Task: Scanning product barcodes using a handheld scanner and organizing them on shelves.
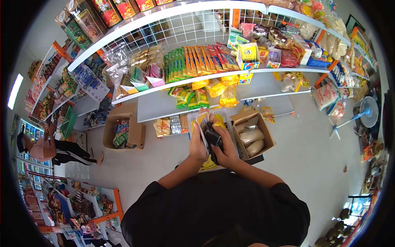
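Observation:
My left hand (pixel 197 142) grips a flat yellow-and-white packet (pixel 202 119), held on edge and facing the right. Against it, my right hand (pixel 227 146) is closed around a dark, black-looking pack (pixel 213 136); its exact kind is unclear. Both hands are close together above a pale plastic basket (pixel 231 122). Yellow packets (pixel 209 165) show in the basket below my wrists, though my hands and forearms cover much of it. Just beyond my fingers, green-and-yellow packets (pixel 193 100) and yellow packs (pixel 227 95) lie on a low grey shelf.
A cardboard box (pixel 269 142) of filled clear bags (pixel 251 137) stands right of the basket. To the left is an open carton (pixel 135 132) with colourful packets. Rows of sachets (pixel 200 60) line the white-edged shelf ahead. Another person (pixel 46 148) stands at far left; a fan (pixel 368 111) is at right.

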A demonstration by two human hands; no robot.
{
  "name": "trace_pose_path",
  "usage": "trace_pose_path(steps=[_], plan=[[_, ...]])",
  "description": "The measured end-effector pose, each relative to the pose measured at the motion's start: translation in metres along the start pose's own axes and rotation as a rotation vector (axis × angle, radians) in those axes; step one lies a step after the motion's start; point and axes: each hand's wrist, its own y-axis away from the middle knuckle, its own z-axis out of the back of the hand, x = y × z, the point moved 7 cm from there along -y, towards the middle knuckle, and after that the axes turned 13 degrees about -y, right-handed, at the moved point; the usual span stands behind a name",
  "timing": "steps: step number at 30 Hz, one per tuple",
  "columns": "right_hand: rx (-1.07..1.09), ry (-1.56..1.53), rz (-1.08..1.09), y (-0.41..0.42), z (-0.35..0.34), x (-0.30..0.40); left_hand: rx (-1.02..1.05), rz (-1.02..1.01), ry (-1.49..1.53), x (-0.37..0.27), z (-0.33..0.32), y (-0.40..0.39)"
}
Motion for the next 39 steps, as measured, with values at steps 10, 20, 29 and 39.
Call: trace_pose_path(steps=[10, 20, 29, 39], plan=[[-0.063, -0.014, 0.004, -0.010, 0.031, 0.010, 0.185, 0.207, -0.027, 0.020, -0.001, 0.023], [0.398, -0.020, -0.124, 0.032, -0.015, 0.004, -0.015, 0.132, 0.102, -0.002, 0.036, 0.004], [0.052, -0.187, -0.428, 0.028, 0.038, -0.057, -0.014, 0.156, -0.214, 0.008, 0.049, 0.002], [-0.275, -0.235, -0.378, 0.025, 0.060, -0.050, -0.259, 0.155, -0.287, 0.020, 0.078, 0.006]])
